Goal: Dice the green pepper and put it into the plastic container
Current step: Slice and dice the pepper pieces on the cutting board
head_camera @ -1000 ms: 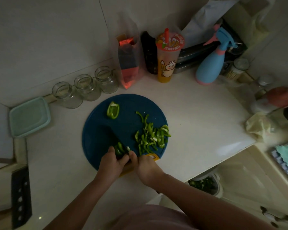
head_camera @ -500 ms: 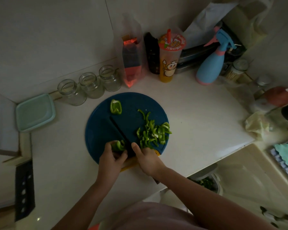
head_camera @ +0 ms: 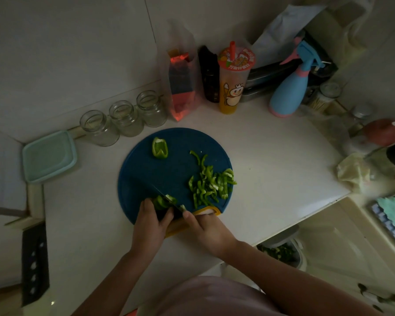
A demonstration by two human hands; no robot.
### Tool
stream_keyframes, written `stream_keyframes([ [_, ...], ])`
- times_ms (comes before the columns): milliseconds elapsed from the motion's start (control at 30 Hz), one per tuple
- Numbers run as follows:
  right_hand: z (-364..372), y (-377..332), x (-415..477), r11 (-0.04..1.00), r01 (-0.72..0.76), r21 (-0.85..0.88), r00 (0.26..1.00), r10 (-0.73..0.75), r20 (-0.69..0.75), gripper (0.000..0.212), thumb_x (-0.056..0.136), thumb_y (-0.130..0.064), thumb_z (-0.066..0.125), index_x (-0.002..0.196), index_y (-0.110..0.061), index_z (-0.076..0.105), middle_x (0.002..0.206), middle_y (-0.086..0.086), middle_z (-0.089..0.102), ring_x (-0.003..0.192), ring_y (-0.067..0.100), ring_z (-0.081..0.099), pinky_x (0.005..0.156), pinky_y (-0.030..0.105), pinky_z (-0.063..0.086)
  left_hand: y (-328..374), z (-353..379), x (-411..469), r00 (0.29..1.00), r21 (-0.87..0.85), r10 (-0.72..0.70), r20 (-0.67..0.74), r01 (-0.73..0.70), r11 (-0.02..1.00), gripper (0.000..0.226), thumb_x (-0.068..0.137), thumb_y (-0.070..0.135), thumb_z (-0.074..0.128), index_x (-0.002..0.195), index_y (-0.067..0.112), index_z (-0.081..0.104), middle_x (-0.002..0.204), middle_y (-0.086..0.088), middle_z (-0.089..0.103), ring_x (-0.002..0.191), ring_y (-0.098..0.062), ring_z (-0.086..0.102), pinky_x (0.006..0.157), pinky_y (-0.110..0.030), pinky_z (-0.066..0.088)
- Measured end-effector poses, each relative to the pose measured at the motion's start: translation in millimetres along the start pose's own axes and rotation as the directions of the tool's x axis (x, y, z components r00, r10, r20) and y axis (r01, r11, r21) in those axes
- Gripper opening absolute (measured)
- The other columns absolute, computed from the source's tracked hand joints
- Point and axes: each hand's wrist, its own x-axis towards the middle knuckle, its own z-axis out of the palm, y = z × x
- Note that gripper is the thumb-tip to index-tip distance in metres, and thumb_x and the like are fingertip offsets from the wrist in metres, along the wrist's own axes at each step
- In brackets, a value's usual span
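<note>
Your white counter (head_camera: 271,160) fills most of the view, and the round blue cutting board (head_camera: 144,176) lies in the middle of it, near the front edge. To the left, in the corner and well apart from the board, sits the teal plastic container (head_camera: 48,156) with its lid on. Below the counter's front edge on your right, a grey-rimmed tub (head_camera: 283,249) holds something chopped and green; it is too dark to make out more.

At the back stand a blue spray bottle (head_camera: 287,94), a printed drink cup (head_camera: 234,80) and three glass jars (head_camera: 126,117) in a row.

Your left hand (head_camera: 149,226) curls over the pepper piece (head_camera: 160,202) at the board's near edge and pins it down. Your right hand (head_camera: 209,231) is wrapped round the handle of the knife (head_camera: 161,192), forefinger stretched toward the blade. The dark blade lies across that piece, tip pointing away from you and to the left.

A pile of cut strips (head_camera: 211,183) lies on the board's right side. One uncut chunk (head_camera: 160,148) rests alone near the far rim.
</note>
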Motion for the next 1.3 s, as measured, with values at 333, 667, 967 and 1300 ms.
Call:
stream_keyframes([
  [333,-2.1,-1.7,0.8,0.985,-0.040,-0.166,0.998,0.046,0.032,0.058,0.097,-0.055,0.028,0.058,-0.016,0.044,0.070,0.015,0.060,0.069,0.022,0.059,0.071,0.041,0.048,-2.4,2.0,0.6,1.000,0.015,0.013,-0.003,-0.013,1.000,0.028,0.086,0.030,0.062,0.091,0.011,0.041,0.091,-0.006,0.048,0.079,-0.022,0.050,0.063,-0.031,0.036],
  [667,10.5,-11.3,5.0,0.982,-0.120,-0.147,0.992,0.125,0.021,0.055,0.097,-0.057,0.027,0.061,-0.019,0.043,0.071,0.013,0.057,0.075,0.030,0.061,0.070,0.042,0.050,0.2,-0.9,7.7,1.000,-0.005,-0.014,0.017,0.014,1.000,0.029,0.085,0.032,0.061,0.090,0.010,0.043,0.086,-0.007,0.052,0.078,-0.023,0.052,0.061,-0.030,0.035],
  [967,13.6,-23.8,10.6,0.976,-0.168,-0.141,0.984,0.175,0.037,0.053,0.098,-0.055,0.025,0.062,-0.020,0.039,0.065,0.006,0.049,0.077,0.033,0.061,0.068,0.039,0.048,-2.9,-7.1,17.9,0.997,-0.006,0.021,0.073,-0.021,1.000,0.026,0.083,0.024,0.065,0.092,0.007,0.047,0.089,-0.008,0.054,0.080,-0.022,0.054,0.064,-0.029,0.037],
  [1300,21.2,-36.1,21.1,0.951,-0.206,-0.229,0.972,0.227,0.067,0.052,0.100,-0.049,0.015,0.085,-0.011,0.048,0.064,0.001,0.038,0.077,0.023,0.048,0.074,0.034,0.042,-4.0,-13.9,22.7,0.993,-0.007,0.021,0.112,-0.021,1.000,0.026,0.084,0.026,0.065,0.088,0.008,0.046,0.086,-0.010,0.054,0.078,-0.023,0.053,0.062,-0.030,0.034],
])
